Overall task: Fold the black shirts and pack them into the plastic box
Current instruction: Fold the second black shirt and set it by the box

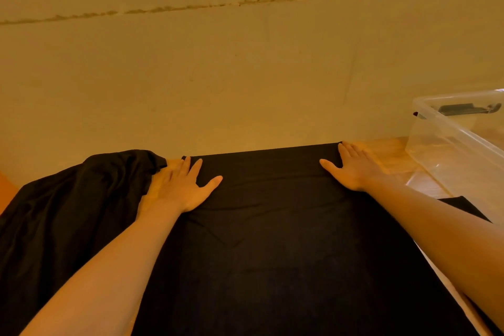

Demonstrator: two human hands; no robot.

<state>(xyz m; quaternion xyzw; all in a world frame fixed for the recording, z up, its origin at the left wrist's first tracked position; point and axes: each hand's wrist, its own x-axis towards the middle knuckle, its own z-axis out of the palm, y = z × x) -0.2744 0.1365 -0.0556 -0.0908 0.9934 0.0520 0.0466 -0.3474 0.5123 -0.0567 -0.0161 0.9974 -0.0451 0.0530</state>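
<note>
Here a black shirt [272, 240] lies spread flat on the wooden table [390, 155], filling the middle of the view from its far edge by the wall [245, 63] down to the bottom of the frame. Its far hem runs straight along the table's back edge. Both hands lie on that hem, one at each far corner.

The left hand [182, 185] rests palm down at the far left corner, fingers straight and together, pointing toward the wall, thumb spread out to the right over the cloth. Its outer fingers reach onto bare table just beside the shirt's edge. The forearm runs back down to the lower left and crosses the cloth.

The right hand [351, 166] mirrors it at the far right corner — palm down, fingers straight, thumb spread to the left on the shirt. The fingertips sit at the corner itself, the outer side of the hand over bare wood. Neither hand curls around or pinches anything; both press flat.

A second dark garment, the heap [73, 213], lies crumpled to the left, touching the left hand's outer side and passing under the left forearm. Where it ends on the left is cut off.

The box [458, 144] — clear plastic — stands at the right on the table, well apart from the right hand, its right part out of frame. A dark clip on its far rim is hard to make out. A small dark patch shows below the box, behind the right forearm; what it is cannot be told.
</note>
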